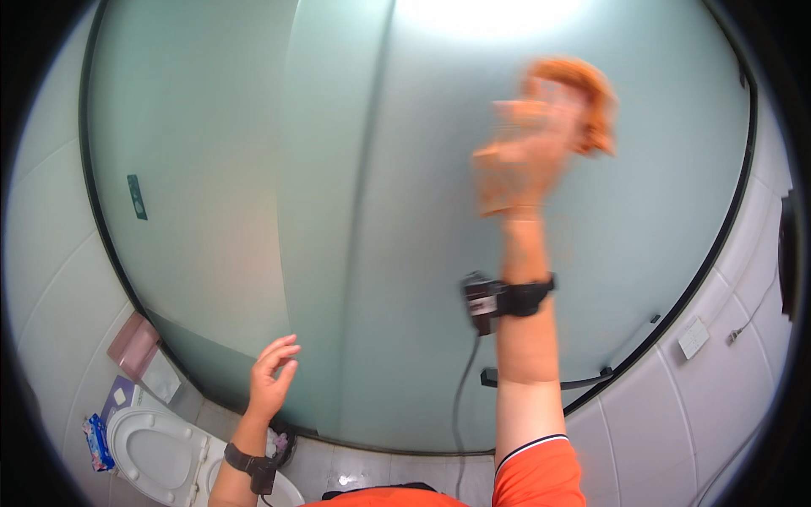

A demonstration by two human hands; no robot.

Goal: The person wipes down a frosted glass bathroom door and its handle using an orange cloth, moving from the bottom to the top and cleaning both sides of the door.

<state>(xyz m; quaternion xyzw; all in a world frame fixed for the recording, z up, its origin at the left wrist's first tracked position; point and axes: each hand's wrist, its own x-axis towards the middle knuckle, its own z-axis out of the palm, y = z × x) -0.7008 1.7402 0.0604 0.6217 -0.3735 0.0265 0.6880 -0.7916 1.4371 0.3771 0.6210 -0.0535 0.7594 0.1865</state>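
Note:
Raised high at the upper right, my right hand (548,142) is blurred and holds an orange cloth (592,104), which spreads past the fingers against or just before a frosted glass panel (424,253). Whether the cloth touches the glass cannot be told. My left hand (272,377) is low at the left, fingers slightly curled and apart, holding nothing, in front of the glass. Black straps with small devices sit on both wrists, a cable hanging from the right one. Behind my right forearm a black door handle (583,382) partly shows.
At the lower left stand a white toilet (155,451) with its lid up, a blue wipes packet (98,442), a pink paper holder (134,345) and a bin (285,447). A wall socket (693,338) and a hanging plug (734,336) are on the tiled right wall.

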